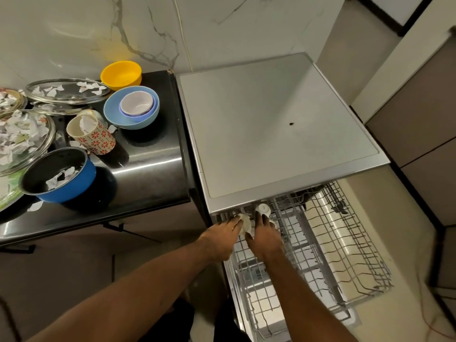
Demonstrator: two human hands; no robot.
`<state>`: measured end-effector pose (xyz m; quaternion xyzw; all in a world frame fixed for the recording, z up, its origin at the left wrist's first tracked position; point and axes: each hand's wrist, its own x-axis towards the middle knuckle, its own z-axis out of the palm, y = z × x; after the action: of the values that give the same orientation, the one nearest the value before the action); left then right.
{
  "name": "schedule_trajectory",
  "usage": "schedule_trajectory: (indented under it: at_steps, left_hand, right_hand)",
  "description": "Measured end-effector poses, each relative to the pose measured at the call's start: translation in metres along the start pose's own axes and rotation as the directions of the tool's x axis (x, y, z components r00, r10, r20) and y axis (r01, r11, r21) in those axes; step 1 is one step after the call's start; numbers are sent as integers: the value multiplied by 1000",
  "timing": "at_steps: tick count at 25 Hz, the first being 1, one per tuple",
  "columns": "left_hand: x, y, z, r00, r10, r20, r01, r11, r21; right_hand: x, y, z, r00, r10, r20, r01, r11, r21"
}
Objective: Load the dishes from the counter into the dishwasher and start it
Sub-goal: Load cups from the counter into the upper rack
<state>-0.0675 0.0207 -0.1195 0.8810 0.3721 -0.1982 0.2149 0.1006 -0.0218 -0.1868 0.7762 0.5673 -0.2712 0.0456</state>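
Note:
The silver dishwasher (271, 124) stands open with its wire racks (345, 255) pulled out toward me. Both my hands are at the upper rack's back left corner. My left hand (222, 236) and my right hand (265, 236) hold a white cup (245, 224) between them. A second white cup (263, 209) sits upside down in the rack just behind my right fingers. On the black counter (148, 174) lie a yellow bowl (121, 74), a blue bowl (130, 111) with smaller bowls nested inside, a flowered mug (92, 135) on its side and a blue pot (58, 175).
Glass lids and plates (66, 91) strewn with torn paper scraps fill the counter's left end. A marble wall rises behind. Beige cabinets (419, 119) stand to the right of the dishwasher. A small dark speck (292, 123) lies on the dishwasher's top.

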Motion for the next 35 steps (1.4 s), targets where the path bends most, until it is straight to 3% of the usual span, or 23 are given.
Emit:
schedule_trajectory:
  at_steps: [3, 6, 9, 16, 23, 35]
  left_hand:
    - [-1, 14, -17, 989, 119, -85, -117, 993, 28]
    - [2, 18, -36, 939, 277, -206, -243, 954, 176]
    - [-4, 13, -60, 903, 315, -293, -223, 925, 307]
    - [-17, -40, -100, 932, 135, -335, -45, 964, 263]
    - [-63, -146, -136, 873, -20, -487, 136, 970, 203]
    - [-125, -283, -163, 774, -371, -513, 350, 926, -141]
  right_hand:
    - [-34, 9, -14, 979, 21, -203, -16, 1000, 26]
    - [-60, 12, -31, 906, 1, -423, 28, 998, 62]
    - [-66, 10, -53, 878, -11, -478, 60, 994, 87]
    - [-25, -43, -109, 847, -205, -490, 233, 972, -4]
    - [12, -146, -126, 788, -377, -487, 381, 920, -95]
    - [39, -284, -126, 737, -563, -375, 546, 822, -161]
